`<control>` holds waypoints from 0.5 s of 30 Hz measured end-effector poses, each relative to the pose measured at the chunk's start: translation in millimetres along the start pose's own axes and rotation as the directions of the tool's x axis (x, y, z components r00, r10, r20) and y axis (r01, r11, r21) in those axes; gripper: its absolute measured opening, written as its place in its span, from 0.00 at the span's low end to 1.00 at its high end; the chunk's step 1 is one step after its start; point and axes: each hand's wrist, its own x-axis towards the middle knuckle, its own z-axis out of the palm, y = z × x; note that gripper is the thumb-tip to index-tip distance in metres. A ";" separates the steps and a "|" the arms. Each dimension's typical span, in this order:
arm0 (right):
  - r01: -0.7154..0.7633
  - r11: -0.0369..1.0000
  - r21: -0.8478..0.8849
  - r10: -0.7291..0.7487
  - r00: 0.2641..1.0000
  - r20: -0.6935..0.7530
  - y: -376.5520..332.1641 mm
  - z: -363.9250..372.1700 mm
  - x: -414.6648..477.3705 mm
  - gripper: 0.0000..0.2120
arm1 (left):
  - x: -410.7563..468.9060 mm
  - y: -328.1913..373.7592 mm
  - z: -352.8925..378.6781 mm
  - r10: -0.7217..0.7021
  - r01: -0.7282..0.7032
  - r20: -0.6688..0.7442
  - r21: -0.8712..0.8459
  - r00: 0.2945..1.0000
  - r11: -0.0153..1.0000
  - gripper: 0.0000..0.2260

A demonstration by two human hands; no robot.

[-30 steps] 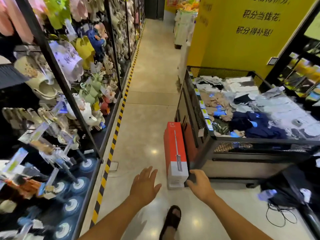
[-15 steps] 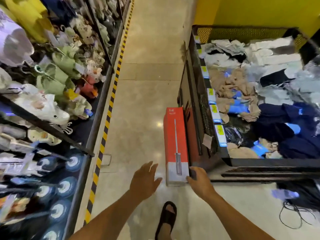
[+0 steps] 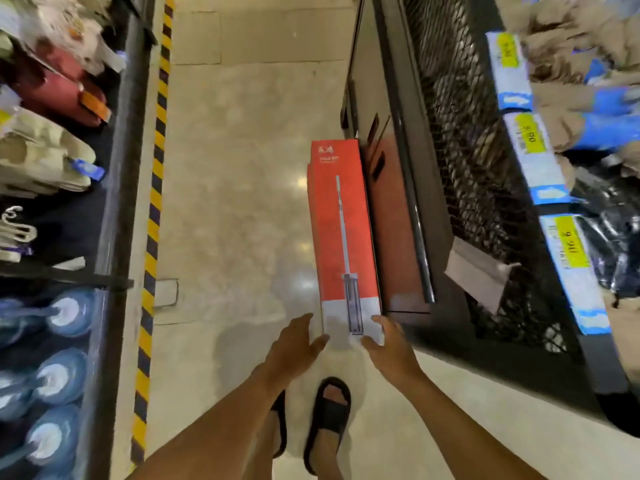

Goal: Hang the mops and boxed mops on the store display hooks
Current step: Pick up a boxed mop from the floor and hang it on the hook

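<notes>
Long red-and-white cardboard mop box (image 3: 341, 233) is on the beige tile floor (image 3: 235, 202), right against the side of the black wire-mesh bin (image 3: 460, 150), white end toward the hands. Left hand (image 3: 294, 348): grip released, fingers straight at the box's left corner. Right hand (image 3: 391, 348) is at the right corner; can't tell its grip.

The floor (image 3: 242, 202) is of pale, shiny tiles; a yellow and black striped tape (image 3: 156, 188) runs along it, just beside the dark shelf rack (image 3: 121, 168) on the left; on this rack lie beige slippers (image 3: 38, 161) and red slippers (image 3: 59, 88); on the right stands a black wire-mesh bin (image 3: 460, 133), with blue and yellow price labels (image 3: 530, 157) on its rim and beige clothes (image 3: 561, 64) inside; lower down, a black sandal (image 3: 329, 417) is on a foot.
</notes>
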 end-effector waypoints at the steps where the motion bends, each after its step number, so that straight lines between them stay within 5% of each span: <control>1: -0.011 1.000 0.018 0.011 1.000 -0.004 3.7 5.2 12.1 0.13 | 15.3 -4.6 8.0 -0.026 0.026 0.014 -0.037 1.000 0.999 0.34; 9: -0.120 0.979 0.164 0.134 0.988 -0.078 43.5 44.6 83.7 0.34 | 115.8 -15.0 54.5 -0.106 0.137 0.103 -0.371 0.989 0.919 0.25; 15: -0.098 0.964 0.248 0.128 0.986 -0.110 51.6 58.6 112.8 0.35 | 157.4 -21.1 73.6 -0.165 0.269 0.215 -0.682 0.963 0.680 0.16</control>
